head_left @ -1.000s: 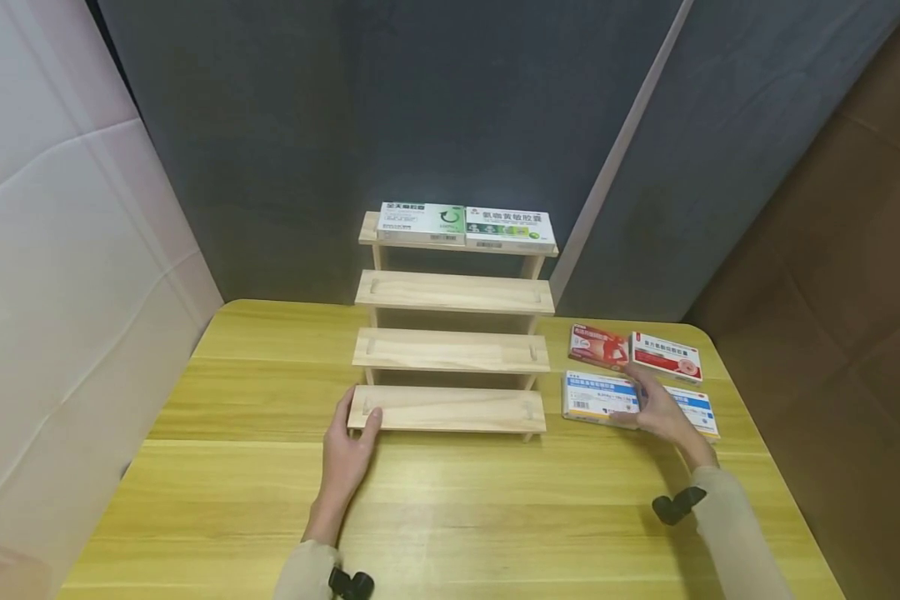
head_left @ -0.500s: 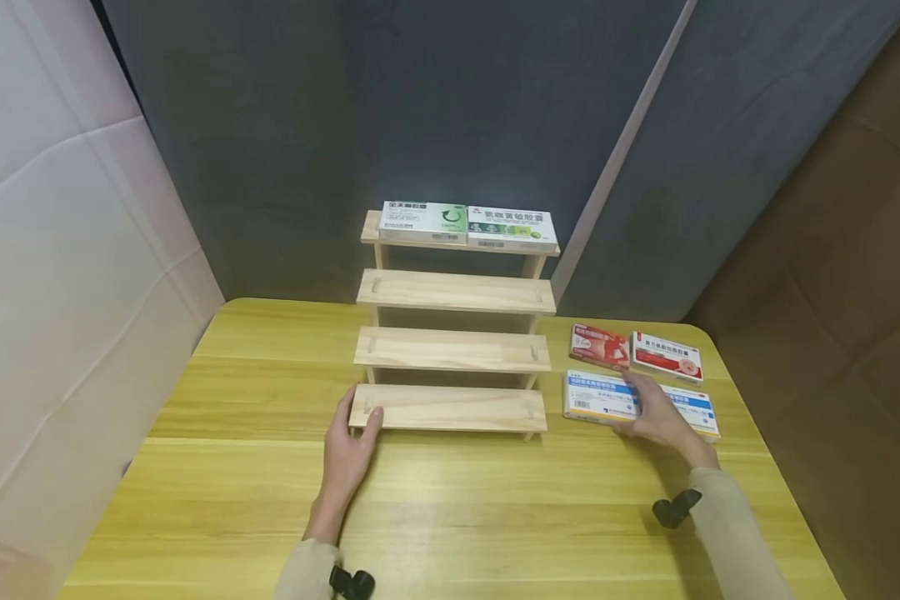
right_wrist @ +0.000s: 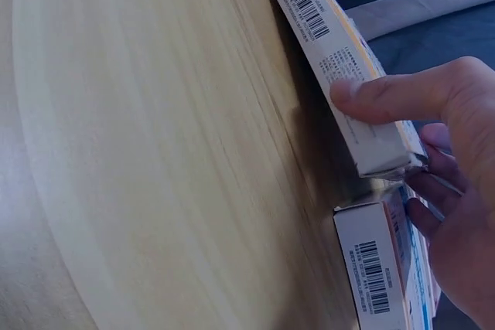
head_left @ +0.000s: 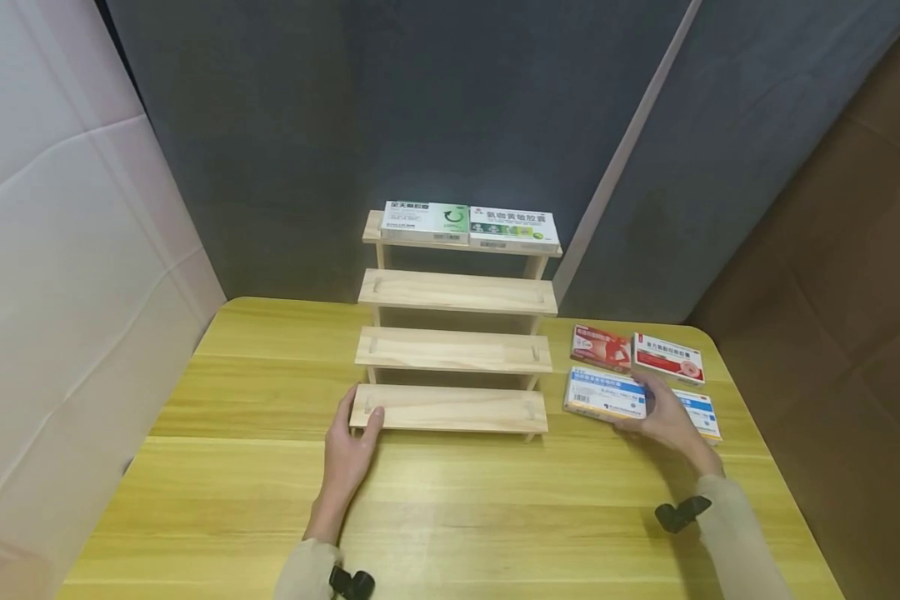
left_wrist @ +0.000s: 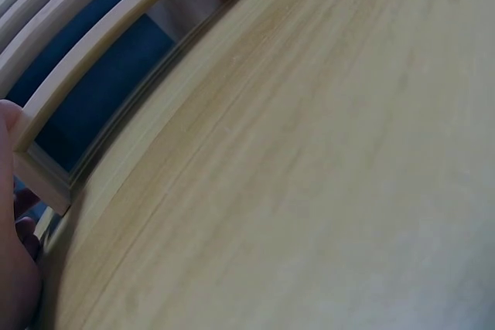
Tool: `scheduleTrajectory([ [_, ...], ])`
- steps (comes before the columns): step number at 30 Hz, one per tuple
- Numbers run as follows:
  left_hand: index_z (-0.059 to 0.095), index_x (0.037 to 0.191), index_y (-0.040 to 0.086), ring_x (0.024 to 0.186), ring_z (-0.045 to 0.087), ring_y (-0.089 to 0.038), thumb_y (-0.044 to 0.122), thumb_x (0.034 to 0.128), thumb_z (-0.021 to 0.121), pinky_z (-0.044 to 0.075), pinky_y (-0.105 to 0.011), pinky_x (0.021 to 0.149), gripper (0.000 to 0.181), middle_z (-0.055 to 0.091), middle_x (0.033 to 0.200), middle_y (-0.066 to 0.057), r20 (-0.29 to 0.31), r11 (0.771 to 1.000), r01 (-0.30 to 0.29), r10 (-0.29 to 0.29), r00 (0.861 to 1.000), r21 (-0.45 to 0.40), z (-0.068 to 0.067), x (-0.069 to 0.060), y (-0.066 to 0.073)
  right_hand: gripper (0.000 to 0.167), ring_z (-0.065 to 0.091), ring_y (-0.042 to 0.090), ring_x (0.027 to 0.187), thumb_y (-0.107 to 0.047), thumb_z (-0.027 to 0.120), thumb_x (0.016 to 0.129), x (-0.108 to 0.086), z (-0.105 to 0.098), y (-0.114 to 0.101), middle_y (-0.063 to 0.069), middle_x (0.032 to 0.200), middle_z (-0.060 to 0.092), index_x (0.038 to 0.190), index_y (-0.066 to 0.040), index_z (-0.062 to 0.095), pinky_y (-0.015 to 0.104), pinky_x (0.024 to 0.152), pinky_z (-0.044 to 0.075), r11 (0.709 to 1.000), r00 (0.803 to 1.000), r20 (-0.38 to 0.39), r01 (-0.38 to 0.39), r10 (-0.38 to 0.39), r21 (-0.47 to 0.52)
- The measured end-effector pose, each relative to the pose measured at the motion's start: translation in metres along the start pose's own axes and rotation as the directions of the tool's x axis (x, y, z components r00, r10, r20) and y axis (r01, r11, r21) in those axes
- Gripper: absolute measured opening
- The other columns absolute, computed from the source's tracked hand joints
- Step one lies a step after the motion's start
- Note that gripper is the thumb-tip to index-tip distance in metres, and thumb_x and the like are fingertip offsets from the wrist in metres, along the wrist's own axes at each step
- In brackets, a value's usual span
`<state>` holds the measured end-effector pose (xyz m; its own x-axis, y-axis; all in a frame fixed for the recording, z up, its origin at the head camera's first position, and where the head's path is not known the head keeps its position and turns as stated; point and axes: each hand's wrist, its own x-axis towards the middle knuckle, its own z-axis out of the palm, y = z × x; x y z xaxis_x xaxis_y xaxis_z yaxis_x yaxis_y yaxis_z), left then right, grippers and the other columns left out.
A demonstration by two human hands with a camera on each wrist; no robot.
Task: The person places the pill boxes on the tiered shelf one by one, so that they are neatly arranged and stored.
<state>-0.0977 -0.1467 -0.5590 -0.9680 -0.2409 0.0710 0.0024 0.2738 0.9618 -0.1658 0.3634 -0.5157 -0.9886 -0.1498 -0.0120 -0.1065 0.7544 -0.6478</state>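
Observation:
A wooden four-step rack (head_left: 450,408) stands mid-table. My left hand (head_left: 347,457) grips the left end of its lowest step, thumb on top; the left wrist view shows part of that hand (left_wrist: 14,253) at the rack's corner. On the right, my right hand (head_left: 667,417) pinches a blue-and-white box (head_left: 606,395) at its right end. In the right wrist view the thumb of the hand (right_wrist: 456,129) presses the long side of this box (right_wrist: 340,67), which is tilted. A second blue-and-white box (head_left: 699,415) lies partly behind the hand.
Two boxes, one white and green (head_left: 424,222) and one white with a green band (head_left: 514,228), lie on the rack's top step. A red box (head_left: 600,347) and a red-and-white box (head_left: 668,357) lie behind the blue-and-white ones. A dark cloth (head_left: 450,100) hangs behind the table.
My right fingers have closed on the left blue-and-white box, which has lifted slightly and turned a little. My left hand has stayed on the rack.

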Motion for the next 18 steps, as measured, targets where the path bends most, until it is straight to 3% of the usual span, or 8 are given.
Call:
scheduleTrajectory([
  [18,0.032,0.158,0.008,0.151,0.032,-0.039,0.033,0.1025,0.06,0.027,-0.055,0.125,0.067,0.036,0.161,-0.02,0.009,1.0,0.007,-0.007,1.0,0.01,0.0,0.001,-0.001,0.093,0.04,0.048,0.142,-0.024,0.089,0.078,-0.014,-0.004,-0.004,0.028,0.154,0.043,0.153,0.0,0.04,0.063,0.118,0.033,0.989,0.995,-0.081,-0.052,0.063,0.135],
])
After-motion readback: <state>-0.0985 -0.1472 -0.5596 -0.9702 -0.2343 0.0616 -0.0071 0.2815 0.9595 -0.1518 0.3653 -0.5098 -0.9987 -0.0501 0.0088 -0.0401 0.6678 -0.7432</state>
